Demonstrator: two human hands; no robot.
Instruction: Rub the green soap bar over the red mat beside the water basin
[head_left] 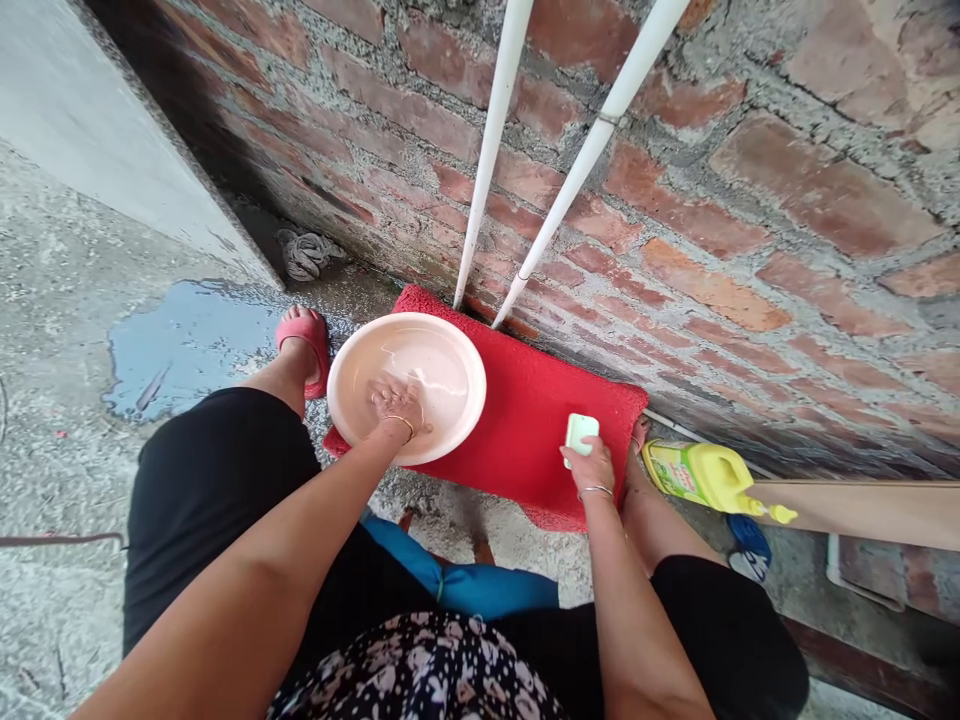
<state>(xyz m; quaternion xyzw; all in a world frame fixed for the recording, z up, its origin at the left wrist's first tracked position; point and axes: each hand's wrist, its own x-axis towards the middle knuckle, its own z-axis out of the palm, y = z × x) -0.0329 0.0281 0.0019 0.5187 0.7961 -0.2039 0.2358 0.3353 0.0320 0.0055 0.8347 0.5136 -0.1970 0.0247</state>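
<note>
My left hand [397, 405] is dipped in the water of a pale pink basin [339, 372], its fingers spread and nothing visible in them. The basin stands on the left part of a red mat [517, 420]. Over the mat's right part, my right hand [595, 465] is closed around a pale green rounded rectangular block [581, 432]. Whether the block is a soap bar or a scrub brush cannot be made out, as its underside is hidden. Bracelets circle both wrists.
A yellow bottle [701, 472] stands on the right, beside my foot. Two white pipes [551, 215] run down the brick wall [675, 200] behind the mat. A puddle [191, 340] spreads on the left, near a grey rag [306, 254]. A blue slipper [748, 545] lies right.
</note>
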